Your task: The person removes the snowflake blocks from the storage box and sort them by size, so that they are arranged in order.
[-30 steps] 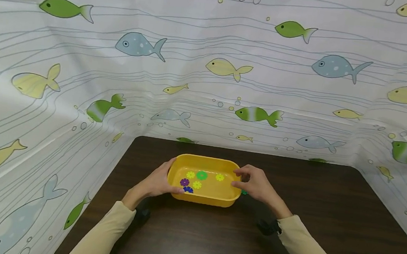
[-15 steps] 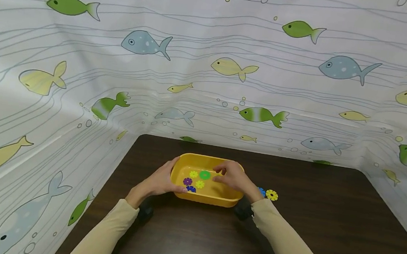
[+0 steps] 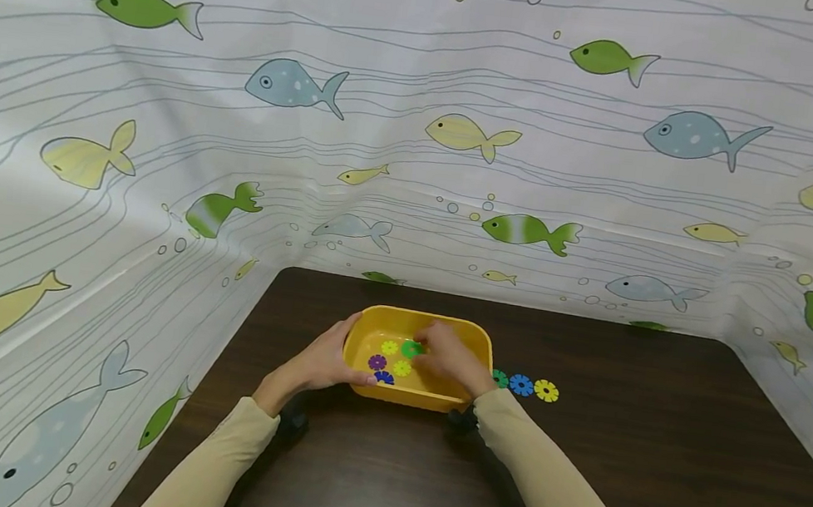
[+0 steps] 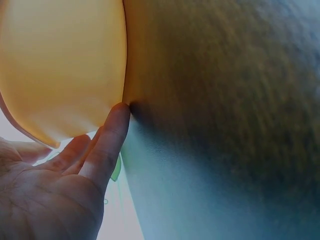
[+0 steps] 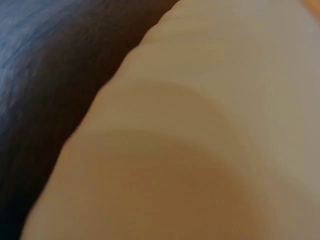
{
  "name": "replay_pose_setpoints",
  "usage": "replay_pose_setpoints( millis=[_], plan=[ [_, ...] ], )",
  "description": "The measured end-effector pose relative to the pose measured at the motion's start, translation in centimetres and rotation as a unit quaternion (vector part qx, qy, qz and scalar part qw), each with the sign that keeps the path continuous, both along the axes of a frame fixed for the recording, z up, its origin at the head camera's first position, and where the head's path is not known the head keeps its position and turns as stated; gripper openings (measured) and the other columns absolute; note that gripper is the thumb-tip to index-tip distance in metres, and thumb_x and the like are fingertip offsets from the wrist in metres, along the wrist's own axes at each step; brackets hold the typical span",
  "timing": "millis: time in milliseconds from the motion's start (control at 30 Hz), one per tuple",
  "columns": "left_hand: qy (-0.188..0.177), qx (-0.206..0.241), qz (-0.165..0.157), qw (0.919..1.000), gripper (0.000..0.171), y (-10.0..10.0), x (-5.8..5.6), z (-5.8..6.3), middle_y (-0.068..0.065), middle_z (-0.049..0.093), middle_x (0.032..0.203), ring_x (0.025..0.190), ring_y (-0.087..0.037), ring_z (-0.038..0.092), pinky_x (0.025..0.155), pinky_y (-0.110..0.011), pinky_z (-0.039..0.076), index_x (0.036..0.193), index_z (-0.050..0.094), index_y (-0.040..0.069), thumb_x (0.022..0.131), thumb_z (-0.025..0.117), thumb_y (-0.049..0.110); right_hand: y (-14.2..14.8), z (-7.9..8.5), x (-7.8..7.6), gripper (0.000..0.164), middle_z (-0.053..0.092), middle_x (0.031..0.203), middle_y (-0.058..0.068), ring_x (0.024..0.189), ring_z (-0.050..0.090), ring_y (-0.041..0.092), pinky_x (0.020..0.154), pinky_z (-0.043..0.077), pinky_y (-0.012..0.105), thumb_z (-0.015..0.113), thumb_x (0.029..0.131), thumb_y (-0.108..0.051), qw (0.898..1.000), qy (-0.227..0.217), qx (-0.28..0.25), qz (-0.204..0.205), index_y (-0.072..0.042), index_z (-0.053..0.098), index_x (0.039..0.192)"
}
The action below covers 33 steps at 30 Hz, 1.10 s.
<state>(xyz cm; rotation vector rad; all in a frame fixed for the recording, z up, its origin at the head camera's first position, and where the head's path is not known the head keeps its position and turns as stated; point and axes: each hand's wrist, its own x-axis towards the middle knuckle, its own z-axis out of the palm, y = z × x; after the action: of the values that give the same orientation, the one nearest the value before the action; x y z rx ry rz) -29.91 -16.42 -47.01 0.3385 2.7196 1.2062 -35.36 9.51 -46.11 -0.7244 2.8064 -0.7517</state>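
Observation:
My left hand holds the left end of a yellow plastic basin, thumb over the near rim. The left wrist view shows its fingers against the basin's wall. Inside lie a green notched plastic disc, yellow discs, a purple disc and a dark blue disc. My right hand reaches over the right side into the basin, thumb and forefinger apart beside the green disc. It hides the basin's floor beneath it. A pale surface fills most of the right wrist view.
Right of the basin, a green disc, a blue disc and a yellow disc lie in a row on the dark table. A fish-printed sheet stands around the back and sides.
My right hand has moved left from the basin's right rim to the green disc inside. The row of discs on the table has come into sight. My left hand keeps its hold.

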Motion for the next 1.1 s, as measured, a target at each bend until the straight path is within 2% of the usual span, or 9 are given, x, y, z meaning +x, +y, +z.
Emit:
replay_pose_setpoints(
  millis=[167,367,533,633,767,900,1100],
  plan=[
    [-0.001,-0.003,0.002,1.0000,0.120,0.0,0.1,0.2,-0.020,0.049,0.157,0.121,-0.028,0.062,0.117,-0.053,0.057,0.174,0.020,0.012,0.083,0.092,0.044,-0.8,-0.1,0.3,0.028,0.070,0.115,0.014,0.100,0.057,0.024,0.103,0.057,0.045,0.080,0.099,-0.013,1.000,-0.004,0.006,-0.017,0.001,0.076,0.122],
    [-0.001,-0.004,0.002,1.0000,0.120,0.0,0.2,0.2,-0.020,0.049,0.158,0.122,-0.028,0.062,0.117,-0.053,0.056,0.174,0.020,0.011,0.084,0.091,0.044,-1.1,0.2,0.8,0.029,0.072,0.119,0.018,0.104,0.058,0.027,0.108,0.057,0.048,0.076,0.102,-0.012,0.999,0.006,0.027,-0.018,0.004,0.075,0.126],
    [0.003,-0.008,-0.001,1.0000,0.120,0.1,0.2,0.1,-0.021,0.049,0.158,0.121,-0.029,0.061,0.117,-0.055,0.056,0.174,0.021,0.011,0.083,0.092,0.044,-0.9,0.2,0.9,0.028,0.071,0.116,0.017,0.098,0.058,0.025,0.103,0.058,0.047,0.075,0.102,-0.011,0.999,0.005,0.031,-0.022,0.004,0.074,0.125],
    [0.001,-0.007,-0.002,1.0000,0.120,0.2,0.2,0.1,-0.021,0.049,0.158,0.122,-0.030,0.061,0.117,-0.055,0.056,0.174,0.021,0.011,0.083,0.092,0.043,-0.9,0.3,0.8,0.027,0.072,0.114,0.018,0.094,0.059,0.025,0.099,0.060,0.044,0.076,0.101,-0.010,0.999,-0.010,0.018,-0.027,0.006,0.074,0.123],
    [-0.004,-0.004,0.002,1.0000,0.119,0.2,0.2,0.2,-0.021,0.047,0.160,0.124,-0.030,0.061,0.117,-0.054,0.056,0.174,0.020,0.013,0.084,0.091,0.044,-1.1,0.1,0.6,0.022,0.072,0.102,0.013,0.084,0.059,0.021,0.086,0.059,0.035,0.079,0.098,-0.012,0.999,-0.026,0.010,-0.045,0.002,0.075,0.113],
    [-0.003,-0.003,0.003,1.0000,0.119,0.1,0.1,0.2,-0.020,0.047,0.160,0.124,-0.029,0.061,0.117,-0.053,0.057,0.174,0.020,0.013,0.084,0.091,0.044,-1.2,0.2,0.7,0.020,0.063,0.087,0.007,0.077,0.057,0.020,0.071,0.051,0.027,0.083,0.092,-0.015,0.996,-0.050,-0.008,-0.074,-0.003,0.071,0.103],
    [-0.002,-0.001,0.003,1.0000,0.119,0.1,0.1,0.1,-0.020,0.048,0.160,0.122,-0.028,0.061,0.116,-0.053,0.057,0.174,0.021,0.013,0.084,0.092,0.044,-1.3,0.0,0.3,0.023,0.055,0.073,0.006,0.063,0.052,0.020,0.056,0.044,0.026,0.086,0.089,-0.019,0.993,-0.070,-0.013,-0.091,-0.006,0.068,0.089]
  ],
)
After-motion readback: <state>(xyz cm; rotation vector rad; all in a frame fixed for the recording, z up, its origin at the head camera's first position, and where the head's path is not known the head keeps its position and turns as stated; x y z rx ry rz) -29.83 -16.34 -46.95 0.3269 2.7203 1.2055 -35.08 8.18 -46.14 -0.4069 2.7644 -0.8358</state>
